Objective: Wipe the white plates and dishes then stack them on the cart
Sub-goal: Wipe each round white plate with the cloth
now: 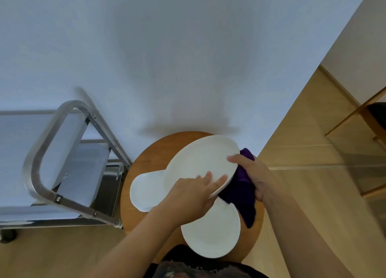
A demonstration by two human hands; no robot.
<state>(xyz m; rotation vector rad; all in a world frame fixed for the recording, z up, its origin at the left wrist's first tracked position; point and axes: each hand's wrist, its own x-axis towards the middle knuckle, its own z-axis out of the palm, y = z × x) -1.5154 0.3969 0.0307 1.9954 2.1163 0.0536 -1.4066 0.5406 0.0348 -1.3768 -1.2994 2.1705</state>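
Note:
A large white plate [198, 160] is held tilted above a round wooden table [150, 158]. My left hand [192, 196] grips its near rim, fingers lying across the top face. My right hand [253, 175] holds a dark purple cloth [242, 192] against the plate's right edge and underside, thumb over the rim. Two more white plates lie on the table: one at the left [146, 190], one near me [211, 234], both partly covered by the held plate and my hands.
A metal cart [69, 158] with a tubular handle stands to the left of the table, against a white wall. A white dish [58, 181] shows on its shelf behind the handle. Wooden floor lies around; wooden furniture stands at the right.

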